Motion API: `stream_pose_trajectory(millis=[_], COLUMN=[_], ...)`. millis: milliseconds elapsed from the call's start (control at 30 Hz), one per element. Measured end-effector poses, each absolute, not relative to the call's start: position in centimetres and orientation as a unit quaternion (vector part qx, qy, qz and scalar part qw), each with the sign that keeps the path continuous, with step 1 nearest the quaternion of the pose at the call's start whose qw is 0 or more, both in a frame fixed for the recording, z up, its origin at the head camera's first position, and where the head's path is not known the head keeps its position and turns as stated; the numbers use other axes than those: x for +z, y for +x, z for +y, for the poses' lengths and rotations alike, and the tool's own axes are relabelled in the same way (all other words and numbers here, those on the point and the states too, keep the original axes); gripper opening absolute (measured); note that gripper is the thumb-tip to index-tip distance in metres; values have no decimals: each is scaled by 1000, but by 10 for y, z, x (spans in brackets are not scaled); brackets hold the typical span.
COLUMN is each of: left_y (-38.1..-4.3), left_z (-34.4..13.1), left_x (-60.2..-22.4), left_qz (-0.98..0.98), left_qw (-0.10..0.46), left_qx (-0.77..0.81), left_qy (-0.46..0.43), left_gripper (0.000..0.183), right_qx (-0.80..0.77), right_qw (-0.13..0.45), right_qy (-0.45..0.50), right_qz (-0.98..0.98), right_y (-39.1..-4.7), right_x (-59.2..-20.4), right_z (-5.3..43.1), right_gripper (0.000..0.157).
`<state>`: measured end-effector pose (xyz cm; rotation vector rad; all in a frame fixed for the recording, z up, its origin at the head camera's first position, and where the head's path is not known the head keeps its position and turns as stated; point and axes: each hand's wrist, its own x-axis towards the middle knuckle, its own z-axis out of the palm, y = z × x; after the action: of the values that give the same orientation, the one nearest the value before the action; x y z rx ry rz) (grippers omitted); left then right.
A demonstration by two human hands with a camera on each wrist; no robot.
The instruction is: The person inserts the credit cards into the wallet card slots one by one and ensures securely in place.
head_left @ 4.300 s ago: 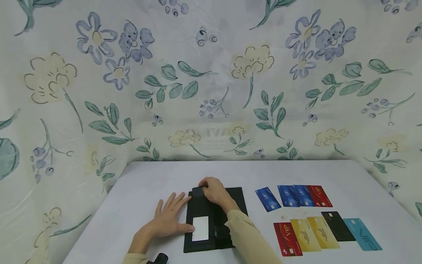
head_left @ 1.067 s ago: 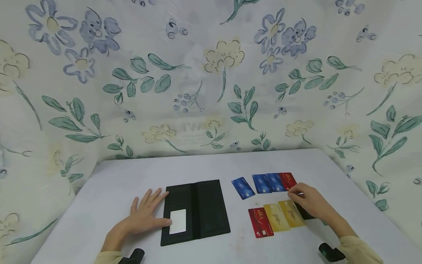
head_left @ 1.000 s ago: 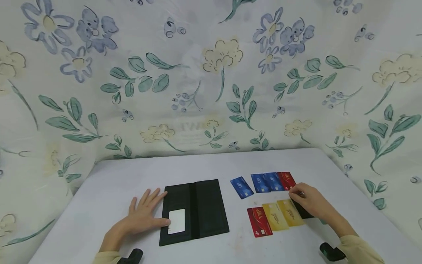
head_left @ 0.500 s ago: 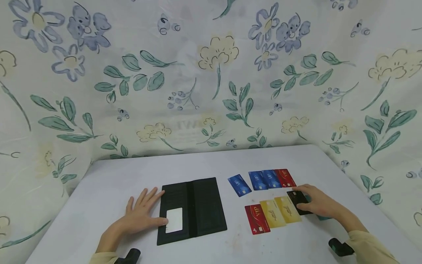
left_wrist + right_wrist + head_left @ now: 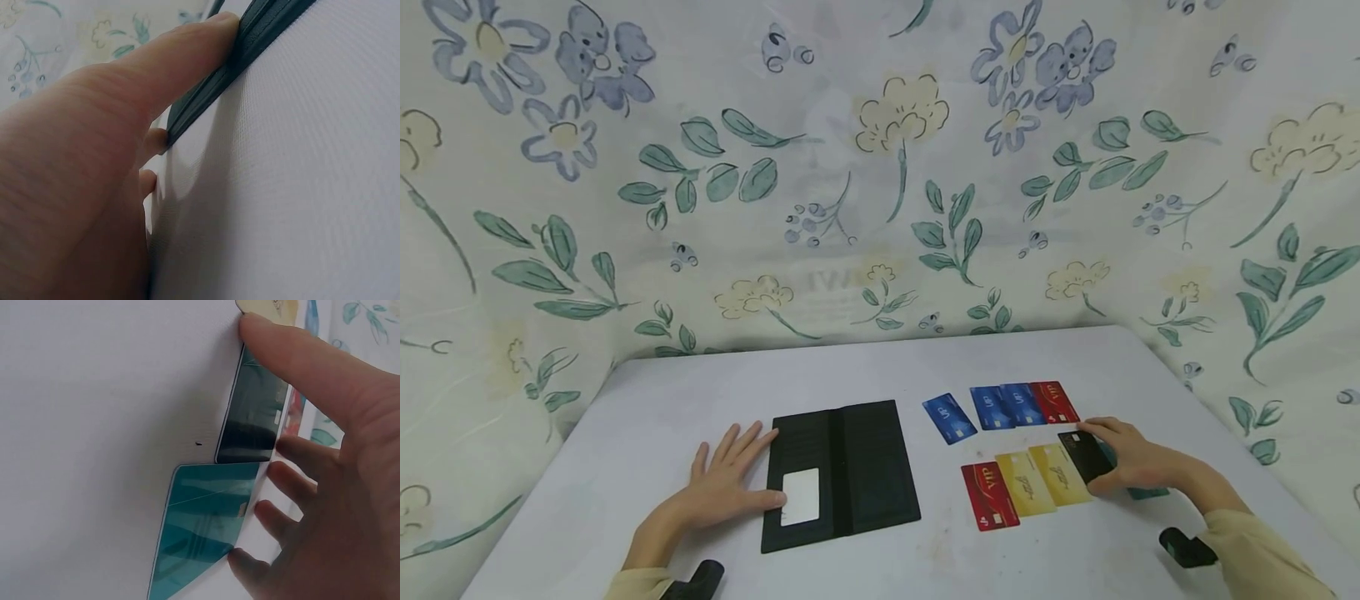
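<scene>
A black wallet lies unfolded on the white table, a white insert showing in its left panel. My left hand is spread at the wallet's left edge; its thumb touches the edge by the insert. To the right, my right hand arches over a black card, thumb at the near end and forefinger at the far end. In the right wrist view, the other fingertips reach the edge of a teal card, which the hand mostly hides in the head view. Two gold cards lie beside the black one.
A red VIP card overlaps the gold cards. Farther back lie a tilted blue card, two blue cards and another red card. Black wrist devices sit at both wrists. A floral sheet hangs behind the table.
My right hand has left the wallet, which now lies flat, and gone right to the cards. Its bunched fingers have since spread around the black card. My left hand stays at the wallet.
</scene>
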<state>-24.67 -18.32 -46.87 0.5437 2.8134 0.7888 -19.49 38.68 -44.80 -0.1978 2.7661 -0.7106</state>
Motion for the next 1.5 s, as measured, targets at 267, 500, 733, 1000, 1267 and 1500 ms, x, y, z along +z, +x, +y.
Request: stream_pose_trajectory(millis=[267,500,733,1000,1267,1500], left_y=[-247,-247,-246,-243,-244,-243], left_z=[-182,-182,-184,-186,-186,-185], left_x=[-467,-468,-466,-464,-463,-464], left_qz=[945,945,942,940,940,940], left_qw=[89,84,84,85,93,95], left_qx=[256,257,264,269,269,268], left_qy=[181,185,188,189,190,187], left_gripper=[98,98,98,97,98,97], right_qx=[-229,-207,-191,-191,-246,-266], right_qw=[153,161,167,157,93,79], right_qy=[-57,-36,-15,-6,-20,-23], right_qz=[960,964,967,969,964,960], right_y=[-199,-204,-208,-210,-201,-201], right_x=[-442,-439,-436,-437,-447,-445], right_z=[385,380,377,375,380,382], right_gripper=[90,89,87,89,91,88])
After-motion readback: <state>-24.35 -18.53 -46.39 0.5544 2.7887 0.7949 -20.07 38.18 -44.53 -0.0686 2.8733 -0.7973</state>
